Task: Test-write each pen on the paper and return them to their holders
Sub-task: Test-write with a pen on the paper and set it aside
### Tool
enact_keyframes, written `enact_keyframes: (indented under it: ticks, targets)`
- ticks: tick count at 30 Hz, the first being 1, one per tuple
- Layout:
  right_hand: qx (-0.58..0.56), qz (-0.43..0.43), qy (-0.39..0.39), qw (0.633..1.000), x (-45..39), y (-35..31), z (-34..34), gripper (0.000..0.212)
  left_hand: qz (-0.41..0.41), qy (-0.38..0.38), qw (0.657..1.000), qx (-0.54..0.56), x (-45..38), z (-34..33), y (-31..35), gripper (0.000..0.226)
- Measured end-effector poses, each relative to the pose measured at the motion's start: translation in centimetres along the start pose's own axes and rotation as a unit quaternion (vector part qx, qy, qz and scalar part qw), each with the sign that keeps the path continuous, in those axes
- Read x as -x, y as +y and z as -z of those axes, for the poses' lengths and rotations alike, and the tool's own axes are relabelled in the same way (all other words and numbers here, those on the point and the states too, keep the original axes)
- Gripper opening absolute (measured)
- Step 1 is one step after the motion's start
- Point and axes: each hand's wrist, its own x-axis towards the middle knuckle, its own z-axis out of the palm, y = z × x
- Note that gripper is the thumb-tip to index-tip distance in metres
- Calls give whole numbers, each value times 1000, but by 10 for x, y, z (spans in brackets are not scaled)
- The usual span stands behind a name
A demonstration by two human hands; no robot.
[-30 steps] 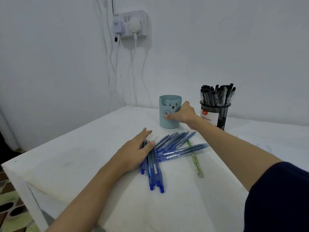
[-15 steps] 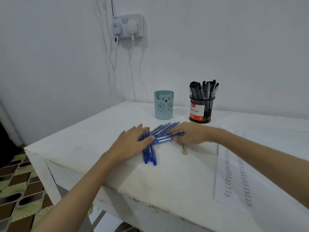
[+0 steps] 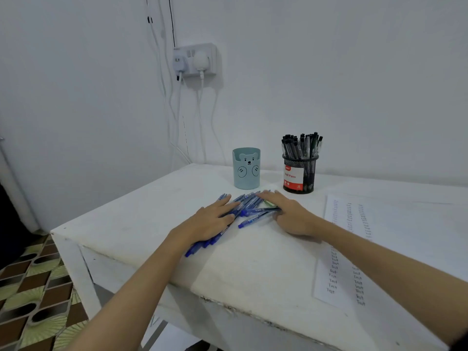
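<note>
One white table (image 3: 266, 269) (scuffed), white wall (image 3: 354, 72)

Pens (image 3: 249, 211) on table (image 3: 253, 262), cup (image 3: 246, 168) behind, paper (image 3: 354, 249) right

Plain home room, white table (image 3: 141, 231) under the hands, wall socket (image 3: 196, 60) with plugged chargers above them, patterned floor tiles (image 3: 33, 295) down to their left
</note>
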Motion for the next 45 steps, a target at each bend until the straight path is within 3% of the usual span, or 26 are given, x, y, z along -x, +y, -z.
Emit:
enact_keyframes:
  ticks: [3, 5, 8, 10, 15, 18, 24, 30, 34, 36, 40, 45]
  targets:
    - [-65, 6, 41, 997, -9, -4, -7, 73, 21, -2, 999, -46, -11, -4, 7, 45]
    - [-63, 13, 70, 996, -14, -7, -7, 64, 23, 18, 1000, -10, -14, -6, 8, 44]
    - [103, 67, 125, 985, -15, -7, -3, 41, 14, 79, 988, 129, -10, -5, 4, 42]
    - [146, 105, 175, 968, -12, -8, 1, 34, 2, 102, 980, 169, -4, -1, -1, 41]
    - [68, 36, 286, 955, -2, -18, 26, 25, -3, 138, 978, 159, 7, 8, -3, 38]
    - [-80, -60, 288, 952, 17, -23, 49, 18, -23, 125, 980, 151, 13, 12, 14, 34]
    - [-338, -161, 281, 884, 76, -15, 75, 27, -85, 94, 985, 117, 17, -8, 59, 36]
    - [-524, -192, 301, 773, 134, 9, 98, 22, -141, 25, 986, 91, 21, -39, 103, 33]
    - [-570, -206, 316, 730, 161, 33, 109, 14, -105, 54, 993, 6, 15, -49, 113, 39]
    - [-591, -215, 308, 714, 170, 41, 107, 17, -100, 34, 994, 18, 11, -53, 117, 48]
    - [-678, -226, 316, 624, 173, 50, 90, 32, -169, -31, 985, 15, 2, -64, 131, 49]
    - [-691, -210, 314, 616, 170, 64, 90, 35, -210, -32, 977, 12, -15, -69, 136, 38]
